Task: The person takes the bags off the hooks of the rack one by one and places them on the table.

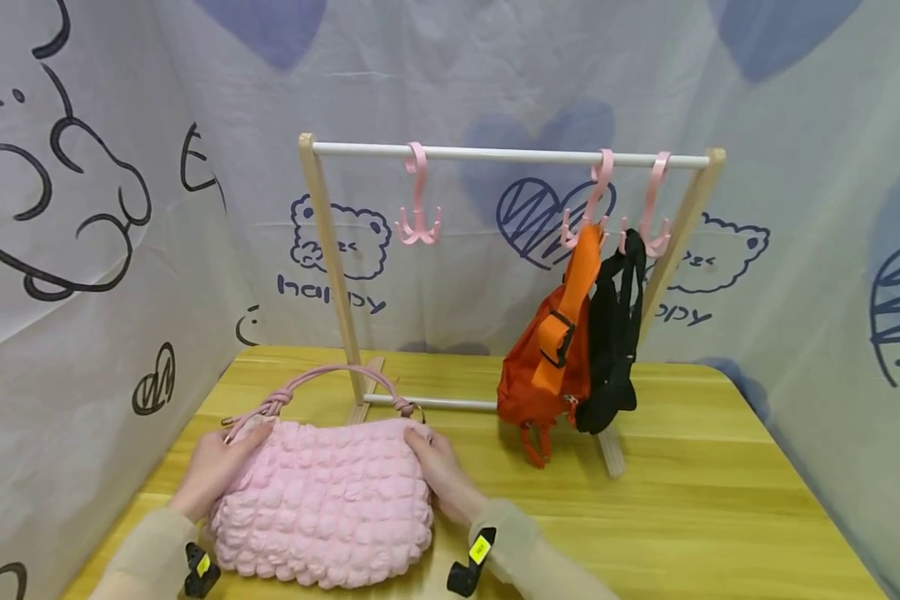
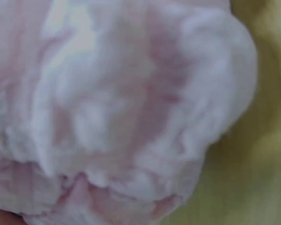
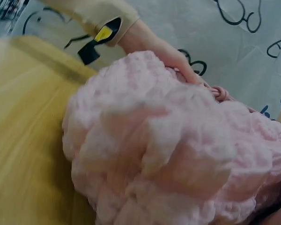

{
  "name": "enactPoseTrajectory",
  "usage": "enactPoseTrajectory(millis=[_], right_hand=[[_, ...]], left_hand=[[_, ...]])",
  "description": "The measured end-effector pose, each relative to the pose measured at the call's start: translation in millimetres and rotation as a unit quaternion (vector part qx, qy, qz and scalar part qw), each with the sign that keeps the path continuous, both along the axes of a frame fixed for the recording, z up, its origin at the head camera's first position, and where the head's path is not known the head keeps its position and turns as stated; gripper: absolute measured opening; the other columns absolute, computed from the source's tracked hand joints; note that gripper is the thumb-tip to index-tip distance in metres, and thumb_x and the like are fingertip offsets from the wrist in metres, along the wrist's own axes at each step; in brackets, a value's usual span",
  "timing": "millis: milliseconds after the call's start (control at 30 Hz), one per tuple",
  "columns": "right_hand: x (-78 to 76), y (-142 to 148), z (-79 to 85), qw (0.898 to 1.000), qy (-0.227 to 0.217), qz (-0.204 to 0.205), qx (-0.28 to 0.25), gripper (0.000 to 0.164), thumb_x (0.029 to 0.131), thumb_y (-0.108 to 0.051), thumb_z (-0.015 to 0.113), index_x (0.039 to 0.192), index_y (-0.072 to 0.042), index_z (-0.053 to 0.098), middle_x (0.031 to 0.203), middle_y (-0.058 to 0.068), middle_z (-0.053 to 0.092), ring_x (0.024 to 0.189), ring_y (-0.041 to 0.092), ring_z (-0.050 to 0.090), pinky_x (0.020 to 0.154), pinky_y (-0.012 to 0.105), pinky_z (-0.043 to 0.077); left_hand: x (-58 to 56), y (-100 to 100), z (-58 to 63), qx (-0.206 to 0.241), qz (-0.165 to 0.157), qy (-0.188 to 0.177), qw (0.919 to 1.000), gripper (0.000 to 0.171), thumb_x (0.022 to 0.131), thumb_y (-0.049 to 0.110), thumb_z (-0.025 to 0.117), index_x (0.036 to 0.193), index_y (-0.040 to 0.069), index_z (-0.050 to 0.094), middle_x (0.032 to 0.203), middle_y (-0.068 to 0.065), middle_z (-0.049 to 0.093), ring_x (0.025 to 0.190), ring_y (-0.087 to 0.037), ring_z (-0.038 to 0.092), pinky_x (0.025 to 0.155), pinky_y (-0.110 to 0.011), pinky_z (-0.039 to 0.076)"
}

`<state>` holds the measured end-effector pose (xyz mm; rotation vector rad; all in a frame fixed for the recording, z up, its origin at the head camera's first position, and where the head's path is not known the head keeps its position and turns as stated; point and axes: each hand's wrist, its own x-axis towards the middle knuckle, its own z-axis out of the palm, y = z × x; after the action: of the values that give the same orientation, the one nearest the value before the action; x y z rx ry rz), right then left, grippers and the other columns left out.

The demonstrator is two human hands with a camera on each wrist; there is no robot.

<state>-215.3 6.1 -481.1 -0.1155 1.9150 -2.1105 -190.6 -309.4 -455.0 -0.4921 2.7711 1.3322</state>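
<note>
A pink puffy handbag [image 1: 322,500] stands at the front left of the table, its knotted strap [image 1: 330,369] arching up behind it. My left hand [image 1: 223,468] grips the bag's upper left corner, the thumb over the front. At the upper right corner, my right hand [image 1: 444,473] pinches the edge the same way, close to the strap's ring. The bag's bubbled fabric [image 2: 131,103] fills most of the left wrist view, blurred. From the right wrist, the bag [image 3: 154,140] shows at close range, with the left hand [image 3: 166,51] at its far end.
Behind the bag stands a rack with a white rail [image 1: 510,155] and wooden legs. A pink hook [image 1: 418,200] hangs bare at its left. Toward the right, an orange bag [image 1: 543,358] and a black bag [image 1: 611,350] hang from two more pink hooks. Printed cloth surrounds the table [image 1: 690,500].
</note>
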Motion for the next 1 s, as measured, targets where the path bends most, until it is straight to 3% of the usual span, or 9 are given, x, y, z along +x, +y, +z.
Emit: enactPoseTrajectory(millis=[167, 267, 367, 500, 633, 700, 833, 1000], right_hand=[[3.3, 0, -2.6, 0.997, 0.032, 0.024, 0.069, 0.046, 0.105, -0.036, 0.051, 0.135, -0.001, 0.058, 0.131, 0.015, 0.064, 0.121, 0.022, 0.059, 0.106, 0.043, 0.047], [3.7, -1, -5.0, 0.995, 0.036, 0.038, 0.089, 0.048, 0.103, -0.036, 0.054, 0.138, -0.003, 0.053, 0.136, 0.016, 0.060, 0.128, 0.027, 0.055, 0.113, 0.051, 0.041], [3.0, -2, -7.9, 0.993, 0.041, 0.059, 0.093, 0.045, 0.102, -0.034, 0.057, 0.136, -0.005, 0.052, 0.136, 0.016, 0.059, 0.129, 0.029, 0.054, 0.114, 0.052, 0.039], [2.6, 1, -9.8, 0.989, 0.054, 0.065, 0.124, 0.052, 0.100, -0.034, 0.059, 0.139, -0.003, 0.047, 0.141, 0.020, 0.054, 0.135, 0.035, 0.049, 0.117, 0.055, 0.035], [5.6, 5, -8.9, 0.976, 0.068, 0.061, 0.198, 0.083, 0.097, -0.045, 0.060, 0.154, 0.006, 0.028, 0.156, 0.030, 0.037, 0.147, 0.043, 0.035, 0.121, 0.058, 0.027], [6.4, 8, -7.6, 0.968, 0.082, 0.064, 0.228, 0.090, 0.096, -0.048, 0.060, 0.155, 0.008, 0.023, 0.158, 0.032, 0.033, 0.148, 0.046, 0.033, 0.120, 0.059, 0.028], [7.9, 16, -6.3, 0.957, 0.109, 0.067, 0.258, 0.088, 0.094, -0.049, 0.062, 0.152, 0.008, 0.029, 0.154, 0.033, 0.038, 0.143, 0.046, 0.040, 0.118, 0.059, 0.033], [11.7, 28, -4.2, 0.944, 0.131, 0.068, 0.295, 0.090, 0.092, -0.051, 0.064, 0.152, 0.006, 0.031, 0.151, 0.032, 0.042, 0.139, 0.047, 0.045, 0.114, 0.061, 0.037]], left_hand=[[2.5, -5, -4.6, 0.006, -0.015, -0.025, 0.9995, 0.094, 0.095, 0.066, 0.052, 0.137, -0.018, 0.044, 0.132, -0.040, 0.053, 0.110, -0.041, 0.061, 0.089, -0.045, 0.053], [2.9, -8, -7.6, 0.026, -0.040, -0.039, 0.9981, 0.098, 0.097, 0.063, 0.051, 0.148, -0.018, 0.028, 0.148, -0.042, 0.036, 0.132, -0.051, 0.047, 0.107, -0.059, 0.043], [2.0, -11, -11.3, 0.041, -0.070, -0.052, 0.9953, 0.099, 0.099, 0.057, 0.053, 0.153, -0.016, 0.014, 0.155, -0.042, 0.023, 0.141, -0.056, 0.032, 0.116, -0.065, 0.030], [0.7, -14, -15.8, 0.042, -0.103, -0.064, 0.9918, 0.102, 0.099, 0.050, 0.056, 0.154, -0.015, 0.001, 0.158, -0.043, 0.010, 0.145, -0.060, 0.018, 0.118, -0.068, 0.018], [5.9, -19, -18.3, 0.032, -0.117, -0.072, 0.9900, 0.099, 0.100, 0.049, 0.054, 0.154, -0.015, 0.001, 0.158, -0.043, 0.008, 0.145, -0.061, 0.014, 0.118, -0.069, 0.016], [9.0, -22, -17.9, 0.021, -0.123, -0.071, 0.9896, 0.096, 0.102, 0.048, 0.052, 0.154, -0.015, 0.002, 0.157, -0.044, 0.009, 0.144, -0.061, 0.015, 0.118, -0.069, 0.018], [15.2, -26, -14.8, -0.014, -0.135, -0.082, 0.9874, 0.099, 0.102, 0.053, 0.047, 0.153, -0.017, -0.002, 0.156, -0.047, 0.009, 0.144, -0.063, 0.017, 0.116, -0.070, 0.022], [19.3, -24, -9.8, -0.026, -0.150, -0.129, 0.9799, 0.111, 0.099, 0.063, 0.044, 0.151, -0.019, -0.010, 0.157, -0.046, -0.006, 0.146, -0.062, 0.001, 0.118, -0.071, 0.011]])
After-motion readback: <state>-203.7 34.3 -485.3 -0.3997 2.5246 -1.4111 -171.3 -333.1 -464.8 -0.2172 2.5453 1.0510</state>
